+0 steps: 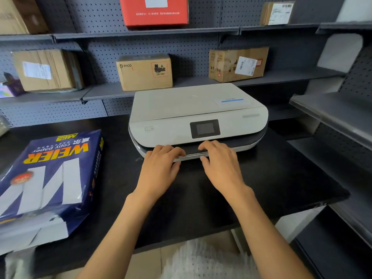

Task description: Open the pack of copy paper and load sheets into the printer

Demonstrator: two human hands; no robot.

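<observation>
A white printer (193, 109) with a small dark screen stands on the black table (281, 178), its lid closed. My left hand (161, 166) and my right hand (219, 164) both rest with fingers on the printer's front lower edge, at the paper tray lip (193, 152); thumbs sit under the lip. A blue pack of copy paper (50, 174) lies at the left of the table. Its near end is torn open and white sheets show there.
Grey pegboard shelves run behind and to the right. Cardboard boxes (145, 71) stand on the shelf behind the printer, a red box (155, 11) higher up. The metal shelf edge (330, 115) juts in at the right.
</observation>
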